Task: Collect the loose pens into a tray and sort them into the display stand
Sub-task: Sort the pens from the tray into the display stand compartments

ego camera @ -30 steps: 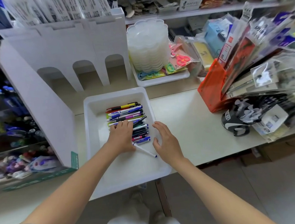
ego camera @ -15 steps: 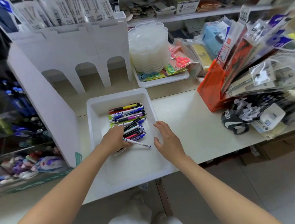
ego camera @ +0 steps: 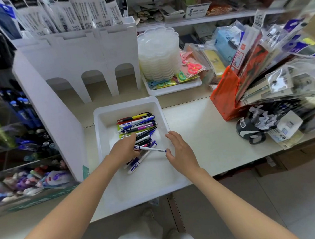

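The left hand (ego camera: 124,150) is down inside the tray (ego camera: 125,104). Its fingers are curled over a few white-and-blue pens (ego camera: 133,164), and their ends stick out below the palm toward the front edge of the counter (ego camera: 201,134). One slim white pen (ego camera: 150,149) pokes out sideways from under the fingers, its blue tip pointing at the right hand (ego camera: 182,151). That hand is spread wide with relaxed fingers and holds nothing. It sits at the tray's right rim, and I cannot tell whether it touches the rim.

The rest of the pens (ego camera: 137,124) lie side by side in the far half of the tray, a mix of red, yellow, blue, purple and black barrels running left to right. The near half of the tray shows its bare white floor. The tray sits in the middle of the counter, and its near end reaches the front edge.

Just left of the tray is the slanted white side panel of the display stand (ego camera: 51,117), whose back wall has three arched openings. Further left, its clear compartments (ego camera: 11,136) hold more pens.

Toward the back edge, a stack of clear scalloped dishes (ego camera: 158,52) sits in a second white tray (ego camera: 173,89). At the right end, an orange holder (ego camera: 225,94) is crammed with packaged goods.
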